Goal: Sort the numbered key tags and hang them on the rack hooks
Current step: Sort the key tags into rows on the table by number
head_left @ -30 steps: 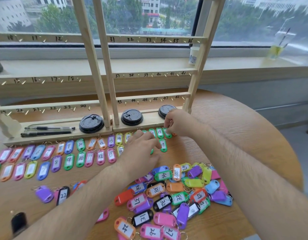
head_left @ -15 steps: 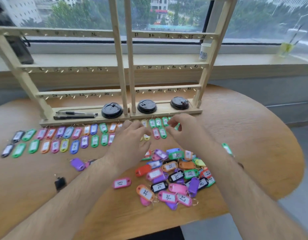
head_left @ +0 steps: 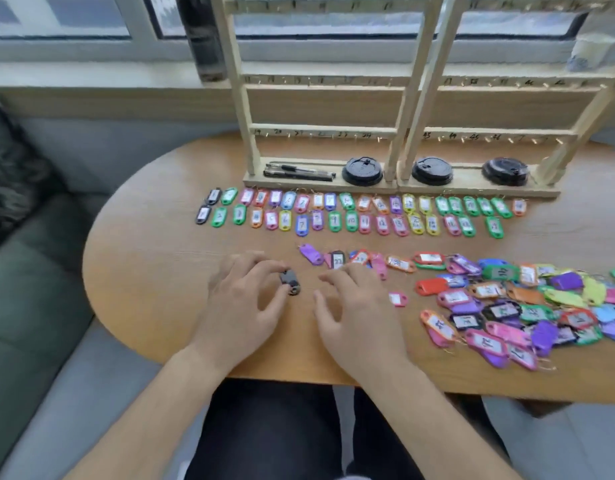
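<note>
My left hand (head_left: 242, 299) pinches a black key tag (head_left: 289, 281) between thumb and fingers, just above the wooden table (head_left: 143, 271). My right hand (head_left: 358, 311) hovers beside it with its fingers spread and loose, holding nothing. Two sorted rows of key tags (head_left: 351, 211) lie along the foot of the wooden rack (head_left: 399, 133), whose numbered hooks look bare. A loose pile of unsorted tags (head_left: 513, 306) covers the table to the right. A few stray tags (head_left: 337, 259) lie just beyond my right fingertips.
Three black cup lids (head_left: 362, 171) and two pens (head_left: 299, 171) rest on the rack's base. A dark bottle (head_left: 203, 39) stands on the window sill. A green sofa (head_left: 18, 271) is on the left. My legs are under the table's near edge.
The view swung left and down. Both hands drew back from the sorted rows to the near left of the table. My left hand took hold of the black tag that lay alone there.
</note>
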